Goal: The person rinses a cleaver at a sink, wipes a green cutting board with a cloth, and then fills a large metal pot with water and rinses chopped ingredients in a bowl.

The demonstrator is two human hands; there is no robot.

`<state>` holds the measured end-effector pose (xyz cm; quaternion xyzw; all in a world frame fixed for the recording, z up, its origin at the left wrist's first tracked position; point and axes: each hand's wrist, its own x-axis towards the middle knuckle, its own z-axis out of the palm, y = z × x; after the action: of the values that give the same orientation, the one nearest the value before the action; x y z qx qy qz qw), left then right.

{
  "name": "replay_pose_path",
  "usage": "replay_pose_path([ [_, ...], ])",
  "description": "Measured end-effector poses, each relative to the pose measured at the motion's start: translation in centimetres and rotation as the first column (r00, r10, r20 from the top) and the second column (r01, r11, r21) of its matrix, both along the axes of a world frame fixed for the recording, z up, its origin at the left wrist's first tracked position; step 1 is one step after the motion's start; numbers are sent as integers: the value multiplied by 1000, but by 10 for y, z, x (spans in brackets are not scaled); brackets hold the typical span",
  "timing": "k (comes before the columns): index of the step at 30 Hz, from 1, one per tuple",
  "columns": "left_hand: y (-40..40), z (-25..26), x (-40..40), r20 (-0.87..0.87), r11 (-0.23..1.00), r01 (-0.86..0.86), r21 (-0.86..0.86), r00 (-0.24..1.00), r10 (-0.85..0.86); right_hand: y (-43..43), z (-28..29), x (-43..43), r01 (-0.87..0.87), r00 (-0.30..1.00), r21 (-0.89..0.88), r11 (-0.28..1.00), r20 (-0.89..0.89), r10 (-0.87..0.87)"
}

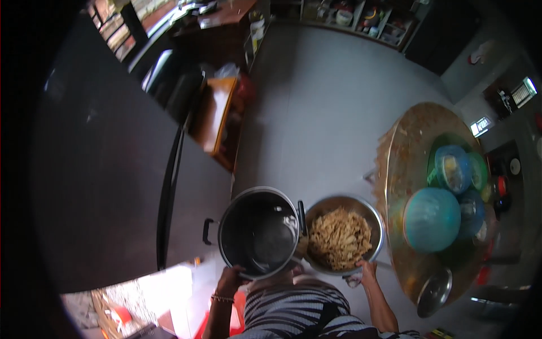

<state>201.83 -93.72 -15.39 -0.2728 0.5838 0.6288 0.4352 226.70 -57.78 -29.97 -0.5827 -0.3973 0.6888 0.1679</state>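
Observation:
At the rim of a deep dark cooking pot (262, 231) with two black side handles is my left hand (230, 279), its fingers closed on the near edge. The pot looks empty apart from bright reflections. Beside it on the right, my right hand (367, 271) grips the near rim of a wide metal bowl (377, 220). Light-brown shredded or sliced food (341, 238) lies in the bowl. Pot and bowl are held in front of my body, side by side, with the pot's right handle against or over the bowl's left edge.
To the right stands a round table (398, 169) bearing a turquoise dome-like cover (432, 220), blue and green containers and a metal lid or dish (435, 292). A large dark refrigerator (106, 169) fills the left. Beyond it are a wooden cabinet (214, 114) and, far back, shelves (355, 21).

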Motion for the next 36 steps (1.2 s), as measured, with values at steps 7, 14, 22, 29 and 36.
replay_pose_path([
  [7, 95, 45, -150, 7, 1000, 23, 7, 1000, -23, 41, 77, -149, 241, 877, -107, 965, 449, -169],
  [14, 186, 88, -335, -72, 991, 114, -73, 990, -120, 116, 2, -258, 187, 964, -65, 980, 205, -171],
  [22, 300, 95, -488, -166, 992, 68, -102, 983, -84, 218, 128, -446, 256, 957, -138, 957, 174, -231],
  [29, 394, 102, -618, -202, 998, 1, -64, 979, -13, 370, 29, -551, 33, 981, -14, 999, 190, -30],
  [36, 483, 133, -764, -257, 995, -85, -44, 964, 71, 504, -19, -722, -71, 969, 115, 991, 244, 42],
])
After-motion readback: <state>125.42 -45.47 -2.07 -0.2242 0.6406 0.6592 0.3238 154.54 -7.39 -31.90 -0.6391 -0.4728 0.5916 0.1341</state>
